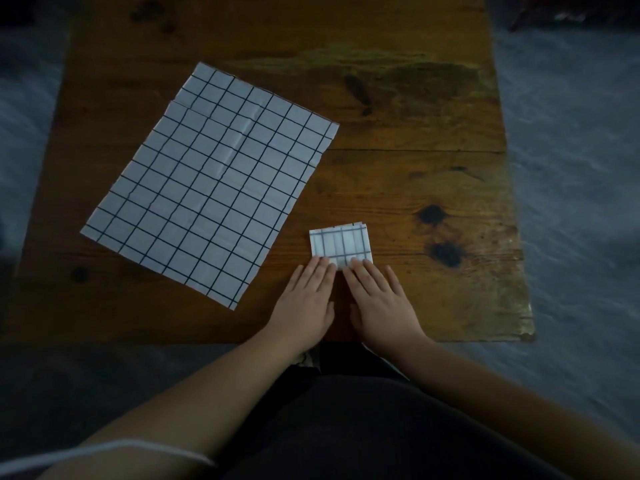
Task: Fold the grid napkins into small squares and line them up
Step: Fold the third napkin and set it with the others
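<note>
A small folded grid napkin point(341, 242), white with dark lines, lies on the wooden table point(415, 150) near its front edge. My left hand point(306, 299) and my right hand point(379, 299) lie flat side by side, and their straight fingertips press on the napkin's near edge. To the left lies a stack of large unfolded grid napkins point(211, 178), turned at an angle. A second sheet's edge peeks out at the stack's upper left.
The table's front edge point(450, 339) runs just behind my wrists. Dark knots point(445, 252) mark the wood to the right of the folded napkin. Grey floor surrounds the table on both sides. My dark-clothed lap fills the bottom of the view.
</note>
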### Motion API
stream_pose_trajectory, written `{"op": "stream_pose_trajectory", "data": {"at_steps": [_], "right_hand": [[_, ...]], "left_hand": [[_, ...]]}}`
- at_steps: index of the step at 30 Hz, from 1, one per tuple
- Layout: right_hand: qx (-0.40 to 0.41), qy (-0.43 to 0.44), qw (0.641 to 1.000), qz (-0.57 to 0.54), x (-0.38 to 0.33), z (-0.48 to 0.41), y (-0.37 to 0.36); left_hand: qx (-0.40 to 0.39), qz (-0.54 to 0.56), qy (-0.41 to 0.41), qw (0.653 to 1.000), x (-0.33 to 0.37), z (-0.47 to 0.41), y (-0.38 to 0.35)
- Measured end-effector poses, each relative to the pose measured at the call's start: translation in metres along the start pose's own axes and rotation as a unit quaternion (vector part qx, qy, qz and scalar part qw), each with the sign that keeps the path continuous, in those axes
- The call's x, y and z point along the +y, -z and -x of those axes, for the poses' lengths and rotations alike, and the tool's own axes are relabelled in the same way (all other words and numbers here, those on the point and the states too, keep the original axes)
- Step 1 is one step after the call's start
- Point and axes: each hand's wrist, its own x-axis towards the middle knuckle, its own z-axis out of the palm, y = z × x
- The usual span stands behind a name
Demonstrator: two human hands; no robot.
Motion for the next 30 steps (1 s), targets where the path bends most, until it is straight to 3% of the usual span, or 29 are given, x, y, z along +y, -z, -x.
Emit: {"op": "stream_pose_trajectory", "data": {"at_steps": [9,20,26,30], "right_hand": [[-0.006,-0.023,0.999,-0.022,0.009,0.001,-0.005],[-0.002,-0.043,0.999,0.019,0.005,-0.001,-0.004],[0.012,-0.108,0.994,0.003,0.017,0.01,-0.001],[0.015,-0.049,0.999,-0.015,0.002,0.003,0.002]], "left_hand": [[-0.037,-0.047,-0.053,0.997,-0.023,-0.006,-0.003],[-0.016,-0.047,-0.035,0.998,-0.016,-0.003,-0.004],[-0.006,-0.041,-0.021,0.999,-0.032,0.006,0.001],[-0.013,-0.03,-0.031,0.999,-0.016,0.003,0.001]]}}
